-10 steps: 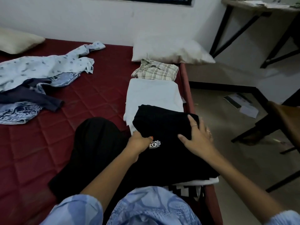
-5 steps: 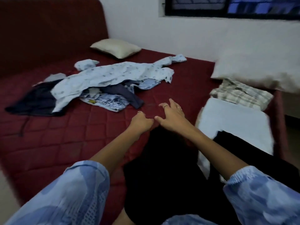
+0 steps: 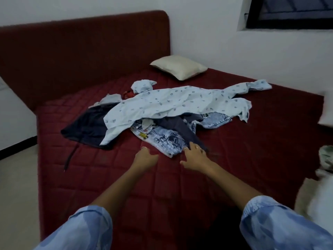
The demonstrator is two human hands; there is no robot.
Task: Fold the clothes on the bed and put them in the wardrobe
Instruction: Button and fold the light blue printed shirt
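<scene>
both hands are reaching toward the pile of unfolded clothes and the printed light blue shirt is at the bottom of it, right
Not quite. In the head view the printed light blue shirt lies on top of the pile, over the acid-wash denim jeans and dark navy garment. The left hand and right hand do reach toward it.

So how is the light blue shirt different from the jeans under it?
The light blue shirt is pale with small dark prints, while the jeans are faded, blotchy denim. The shirt lies on top of the pile, spread wide with a sleeve flung out; the jeans sit bunched underneath, partly covered. The right hand reaches the jeans' edge; no hand touches the shirt. Both lie unfolded on the red bed.
</scene>
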